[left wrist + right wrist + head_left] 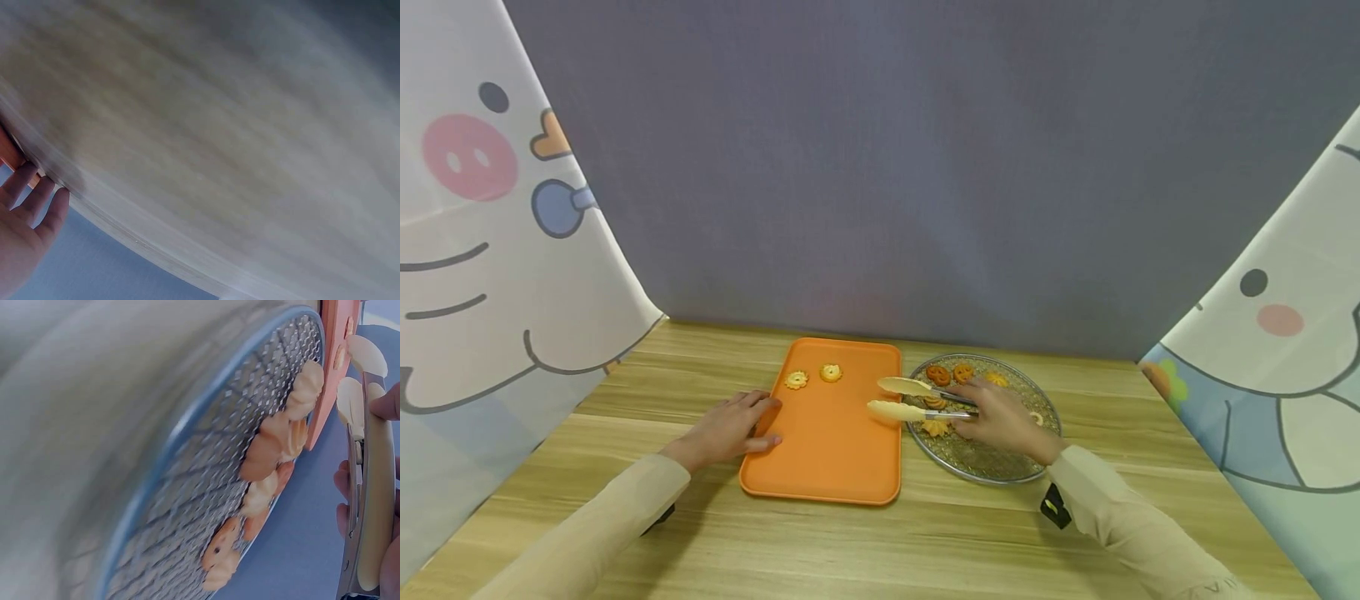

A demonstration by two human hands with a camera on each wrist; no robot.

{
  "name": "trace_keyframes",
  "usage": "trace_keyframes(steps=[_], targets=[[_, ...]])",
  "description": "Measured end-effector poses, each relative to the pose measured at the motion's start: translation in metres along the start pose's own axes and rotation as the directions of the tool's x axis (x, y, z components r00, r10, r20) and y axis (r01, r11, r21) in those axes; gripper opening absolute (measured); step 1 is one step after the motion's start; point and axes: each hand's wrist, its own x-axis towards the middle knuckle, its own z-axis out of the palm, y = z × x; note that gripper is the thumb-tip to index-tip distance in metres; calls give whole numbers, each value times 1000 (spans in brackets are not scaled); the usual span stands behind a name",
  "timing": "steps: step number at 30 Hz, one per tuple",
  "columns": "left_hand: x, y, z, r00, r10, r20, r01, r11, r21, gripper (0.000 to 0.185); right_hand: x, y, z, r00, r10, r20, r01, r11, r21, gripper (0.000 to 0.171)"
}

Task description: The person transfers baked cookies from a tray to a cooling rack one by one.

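Cookies [813,377] sit on orange tray [827,467] beside mesh rack [992,467].

No words, labels, brands or numbers can be read in any view. The cloths [490,250] hung at the left and right edges of the desk [625,392] carry only cartoon drawings with no lettering. The tray [827,450], the mesh plate [1000,467] and the tongs [910,400] bear no print that can be made out. A small dark tag [1056,506] on the right sleeve shows a yellow mark too small to read.
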Motion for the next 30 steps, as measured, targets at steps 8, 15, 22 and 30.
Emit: trace_keyframes(steps=[8, 15, 22, 30], targets=[[0, 1, -1, 1000, -7, 3, 7, 1000, 0, 60, 26, -9, 8, 1000, -9, 27, 8, 999, 40, 46], [0, -1, 1, 1000, -9, 4, 9, 1000, -1, 60, 50, -13, 14, 999, -19, 26, 17, 998, 64, 44], [2, -1, 2, 1000, -8, 0, 8, 1000, -1, 60, 72, -16, 19, 997, 32, 64, -38, 994, 99, 45], [2, 0, -1, 1000, 0, -2, 0, 1000, 12, 61, 88, -22, 26, 996, 41, 85, -46, 997, 60, 48]])
